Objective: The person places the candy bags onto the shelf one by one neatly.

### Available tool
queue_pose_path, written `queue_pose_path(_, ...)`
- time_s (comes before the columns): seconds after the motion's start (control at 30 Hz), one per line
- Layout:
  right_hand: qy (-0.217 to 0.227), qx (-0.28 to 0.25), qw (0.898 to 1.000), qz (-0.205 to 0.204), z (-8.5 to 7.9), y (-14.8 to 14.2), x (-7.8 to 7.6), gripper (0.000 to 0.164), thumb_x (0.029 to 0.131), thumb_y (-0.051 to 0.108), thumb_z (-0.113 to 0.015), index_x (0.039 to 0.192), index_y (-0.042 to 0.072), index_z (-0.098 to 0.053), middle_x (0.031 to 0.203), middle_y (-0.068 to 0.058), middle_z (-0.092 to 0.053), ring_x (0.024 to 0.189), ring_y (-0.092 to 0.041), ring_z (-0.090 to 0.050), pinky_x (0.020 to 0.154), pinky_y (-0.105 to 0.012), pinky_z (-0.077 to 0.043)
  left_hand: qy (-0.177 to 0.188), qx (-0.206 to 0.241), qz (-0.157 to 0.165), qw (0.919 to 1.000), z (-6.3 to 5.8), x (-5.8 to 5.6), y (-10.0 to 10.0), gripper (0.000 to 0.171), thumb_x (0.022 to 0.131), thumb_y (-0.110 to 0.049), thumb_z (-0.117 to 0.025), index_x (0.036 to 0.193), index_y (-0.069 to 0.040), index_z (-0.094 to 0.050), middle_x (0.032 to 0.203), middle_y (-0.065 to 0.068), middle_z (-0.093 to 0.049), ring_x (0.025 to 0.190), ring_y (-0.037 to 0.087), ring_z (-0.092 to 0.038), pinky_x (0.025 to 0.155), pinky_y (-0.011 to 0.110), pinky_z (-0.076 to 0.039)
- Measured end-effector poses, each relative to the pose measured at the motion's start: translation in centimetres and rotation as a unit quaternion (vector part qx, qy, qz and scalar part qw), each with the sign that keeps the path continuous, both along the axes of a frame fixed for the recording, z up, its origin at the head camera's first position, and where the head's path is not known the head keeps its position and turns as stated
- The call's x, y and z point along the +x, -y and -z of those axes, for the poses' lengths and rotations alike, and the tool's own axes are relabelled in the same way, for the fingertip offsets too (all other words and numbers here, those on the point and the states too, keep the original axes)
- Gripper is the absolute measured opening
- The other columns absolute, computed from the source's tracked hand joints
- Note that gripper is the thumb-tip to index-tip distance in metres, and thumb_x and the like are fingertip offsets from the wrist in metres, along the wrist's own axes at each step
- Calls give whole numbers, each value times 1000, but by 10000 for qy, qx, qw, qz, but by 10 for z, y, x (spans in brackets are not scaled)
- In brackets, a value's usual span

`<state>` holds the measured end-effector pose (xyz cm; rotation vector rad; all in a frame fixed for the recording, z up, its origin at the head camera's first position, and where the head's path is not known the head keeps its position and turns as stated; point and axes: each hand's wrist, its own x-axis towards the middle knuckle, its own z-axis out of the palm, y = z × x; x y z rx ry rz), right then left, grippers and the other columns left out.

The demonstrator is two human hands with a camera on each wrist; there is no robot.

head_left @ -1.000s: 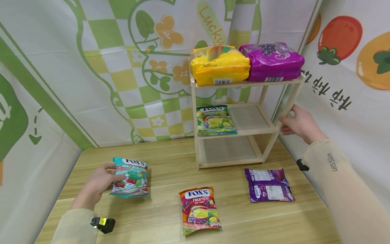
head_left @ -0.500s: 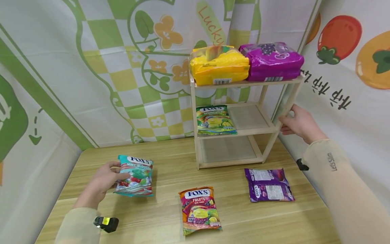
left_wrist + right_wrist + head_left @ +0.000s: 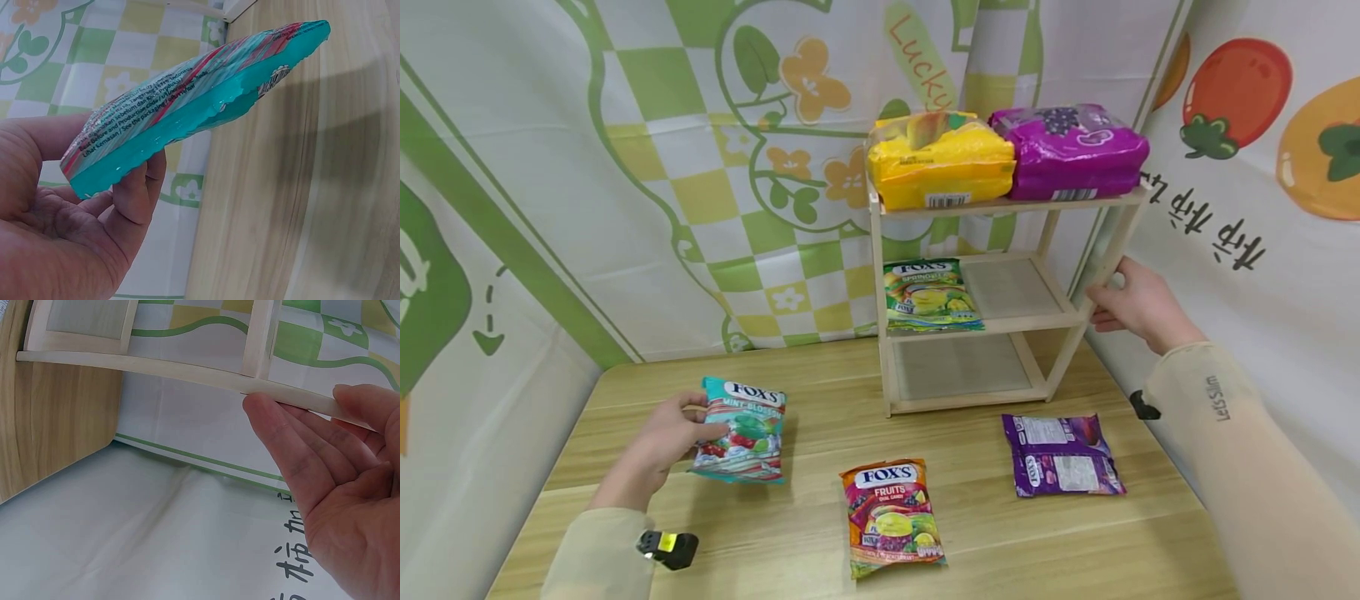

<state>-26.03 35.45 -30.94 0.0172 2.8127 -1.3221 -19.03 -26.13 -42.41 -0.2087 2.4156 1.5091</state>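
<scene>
My left hand (image 3: 673,433) pinches the left edge of a teal Fox's Mint Blossom candy bag (image 3: 747,433), thumb on one face and fingers behind. In the left wrist view the candy bag (image 3: 187,103) is tilted above the wooden table, casting a shadow on it. At the right, my right hand (image 3: 1138,304) grips the front right post of a small three-tier wooden rack (image 3: 985,327). The right wrist view has the thumb and fingertips of the right hand (image 3: 337,462) on either side of this slim post (image 3: 181,378).
A yellow pack (image 3: 943,162) and a purple pack (image 3: 1071,154) sit on the rack's top. A green Fox's bag (image 3: 931,296) lies on its middle shelf. On the table (image 3: 760,550) lie an orange Fox's Fruits bag (image 3: 892,517) and a purple bag (image 3: 1063,456).
The left hand has carried the teal candy bag a short way to the right and slightly toward the back. My right hand stays on the rack post.
</scene>
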Motion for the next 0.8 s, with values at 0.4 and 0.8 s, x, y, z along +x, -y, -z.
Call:
queue_pose_path(0.4,-14,-10,10000,7,0,1,0,63,108,27,-50,156,-4,-24,127,-37,-59,97,-32,-73,79,-38,-64,-26,102,135,9999,-4,-1,-10,75,94,-12,-72,151,9,-27,126,22,-55,91,20,-66,74,34,-61)
queue_pose_path(0.8,-17,-10,10000,15,1,-1,-1,62,108,26,-50,155,-4,-26,127,-37,-58,95,-30,-73,79,-38,-64,-64,109,288,9995,-4,-2,-20,74,94,-13,-73,149,9,-29,130,26,-55,92,21,-67,76,35,-60)
